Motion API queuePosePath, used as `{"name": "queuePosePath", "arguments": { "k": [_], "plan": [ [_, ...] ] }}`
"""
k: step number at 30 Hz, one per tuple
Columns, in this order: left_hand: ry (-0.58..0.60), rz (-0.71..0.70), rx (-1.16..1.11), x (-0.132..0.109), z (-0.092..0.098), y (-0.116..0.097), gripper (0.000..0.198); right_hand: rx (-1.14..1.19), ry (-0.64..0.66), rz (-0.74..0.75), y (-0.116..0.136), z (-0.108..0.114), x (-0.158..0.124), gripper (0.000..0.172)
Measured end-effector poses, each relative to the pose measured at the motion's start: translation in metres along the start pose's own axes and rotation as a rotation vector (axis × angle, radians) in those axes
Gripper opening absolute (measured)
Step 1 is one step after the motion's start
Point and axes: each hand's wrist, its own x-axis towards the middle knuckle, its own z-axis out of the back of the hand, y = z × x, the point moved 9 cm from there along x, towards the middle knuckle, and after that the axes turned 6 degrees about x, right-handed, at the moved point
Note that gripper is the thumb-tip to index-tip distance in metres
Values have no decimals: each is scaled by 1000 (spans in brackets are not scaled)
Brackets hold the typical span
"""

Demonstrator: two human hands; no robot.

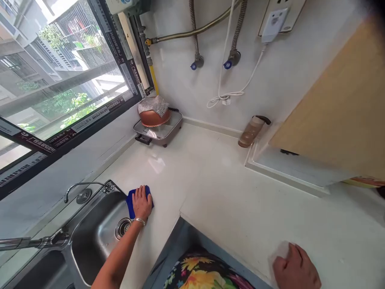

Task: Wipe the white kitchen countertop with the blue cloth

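Observation:
My left hand (pixel 141 204) lies flat on a folded blue cloth (pixel 130 205), fingers stretched out and thumb apart. The cloth rests on the pale countertop (pixel 210 176) and reaches the rim of the steel sink (pixel 100 233); my palm covers part of it. A bracelet (pixel 140 221) circles that wrist. Low at the right, my right hand (pixel 296 267) is curled into a fist at the countertop, with no object visible in it. The fist is slightly blurred, and its fingertips are turned out of sight.
In the back corner a copper-coloured pot (pixel 155 117) stands on an electric pan (pixel 173 128). A brown bottle (pixel 250 132) leans by the wall. A curved faucet (pixel 87 184) rises behind the sink; a wooden panel (pixel 339 100) juts in from the right. A white plug (pixel 273 24) trails a cord.

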Motion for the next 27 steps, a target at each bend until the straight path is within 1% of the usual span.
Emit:
{"name": "queuePosePath", "arguments": {
  "k": [3, 5, 10, 14, 16, 19, 23, 27],
  "plan": [
    [2, -170, -10, -32, 0, -22, 59, 4, -43, -103, -10, -1, -1, 80],
    [9, -288, -18, -48, 0, -34, 59, 7, -34, -109, -11, -6, -2, 76],
    [56, -541, -7, -69, 1, -59, 60, 38, -31, -99, -10, -12, -5, 71],
    [90, -732, -14, -91, 2, -92, 62, 33, -52, -86, -8, -13, -5, 69],
    [93, -776, -20, -101, 3, -107, 62, 18, -48, -86, -9, -14, -5, 68],
    [81, -781, -17, -108, 5, -124, 61, -9, -30, -76, -10, -17, -5, 66],
    [81, -804, 13, -108, 6, -135, 60, -31, -21, -82, -11, -19, -5, 64],
    [84, -892, 28, -102, 8, -148, 60, -40, 0, -100, -10, -21, -5, 64]
  ]
}}
